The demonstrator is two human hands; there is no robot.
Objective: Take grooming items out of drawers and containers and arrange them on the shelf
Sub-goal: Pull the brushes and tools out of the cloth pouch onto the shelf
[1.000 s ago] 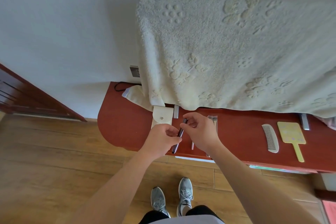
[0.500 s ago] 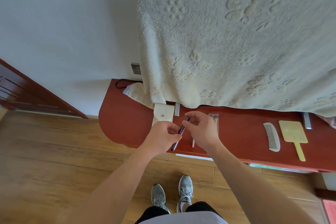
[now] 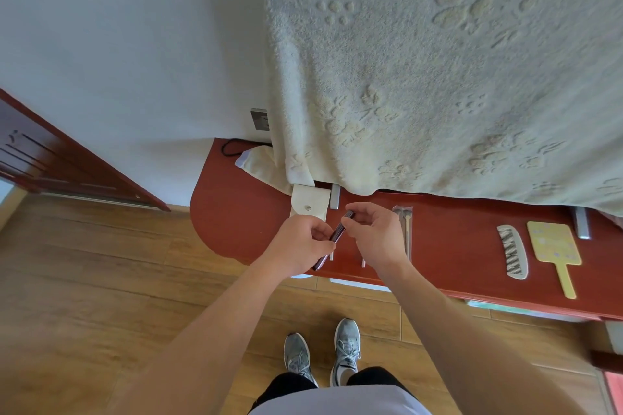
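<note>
Both hands hold a slim dark stick-shaped item [image 3: 337,233] above the red-brown shelf [image 3: 236,222]. My left hand [image 3: 303,246] grips its lower part and my right hand [image 3: 374,232] pinches its upper end. A cream snap pouch [image 3: 308,204] lies on the shelf just behind my left hand. A thin tool in a clear sleeve [image 3: 406,229] lies right of my right hand. Two small pale sticks [image 3: 363,262] lie on the shelf below my hands, partly hidden. Further right lie a grey comb [image 3: 513,251] and a yellow hand mirror [image 3: 554,249].
A cream towel with paw prints [image 3: 438,77] hangs over the back of the shelf and hides what is behind it. Small metal pieces [image 3: 334,196] peek from under its hem. A wall socket [image 3: 259,118] and black cable [image 3: 232,146] sit at the back left. Wooden floor lies below.
My view has shifted slightly. Both hands have kept hold of the dark stick over the same part of the shelf, with my right fingers now at its upper tip.
</note>
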